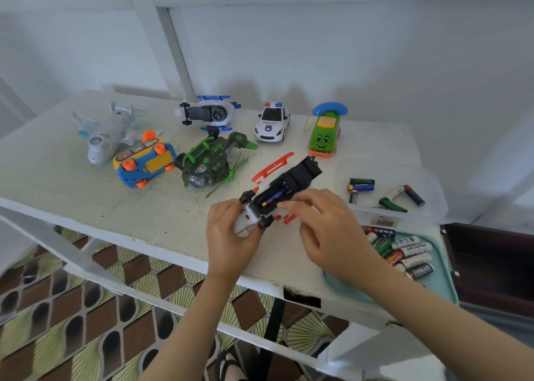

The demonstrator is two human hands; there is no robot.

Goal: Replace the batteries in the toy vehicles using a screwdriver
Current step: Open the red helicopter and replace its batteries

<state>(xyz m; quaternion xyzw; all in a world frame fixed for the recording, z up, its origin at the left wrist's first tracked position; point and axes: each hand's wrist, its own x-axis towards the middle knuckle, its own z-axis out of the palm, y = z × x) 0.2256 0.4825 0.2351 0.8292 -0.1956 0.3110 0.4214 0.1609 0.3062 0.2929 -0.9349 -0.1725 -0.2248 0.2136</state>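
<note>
The main risk is the battery [271, 200] springing out of its open slot: it sits against a spring contact, and a push that lands off-centre could tip one end up and flick it onto the table [86, 201]. It could also be seated the wrong way round, which would leave the toy dead. The toy helicopter [291, 178] lies belly-up and is held only at its white nose, so pressure further back may twist it and bend the red blades under it.

The left hand [231, 233] is wrapped around that nose, fingers curled tight on it. The right hand [320, 221] reaches in from the helicopter's right with fingers stretched out, their tips at the battery; whether they pinch it or only press on it I cannot tell. The battery lies in the helicopter's belly, between the two hands. To the helicopter's right a clear box [433, 204] holds loose batteries, and nearer the person a teal tray [445, 265] holds more; mixing the two would waste the swap
</note>
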